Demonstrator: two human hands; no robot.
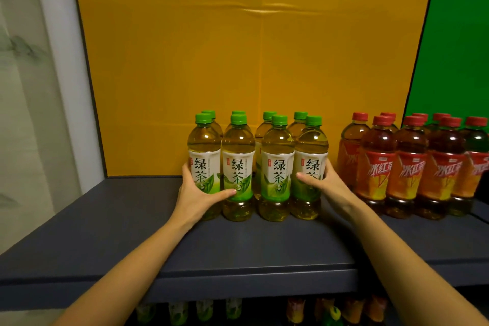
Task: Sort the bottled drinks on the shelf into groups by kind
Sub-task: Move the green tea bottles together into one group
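Clasps the two-deep block of green-tea bottles (276, 167) from both sides on the dark shelf (92, 233): left hand (197, 193) curled round the leftmost front bottle, right hand (321, 180) round the rightmost. To the right, apart, red-capped iced-tea bottles (411, 167); behind, a yellow board (238, 47).

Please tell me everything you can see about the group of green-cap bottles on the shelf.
Eight green-cap bottles stand upright in two close rows of four on the dark grey shelf, before a yellow backing. They look like clear plastic, hold pale yellow-green liquid, and are capped. Front labels are white above and green below, with black Chinese characters. The left hand holds the front row's left end, the right hand its right end. A gap separates them from the red-cap bottles.
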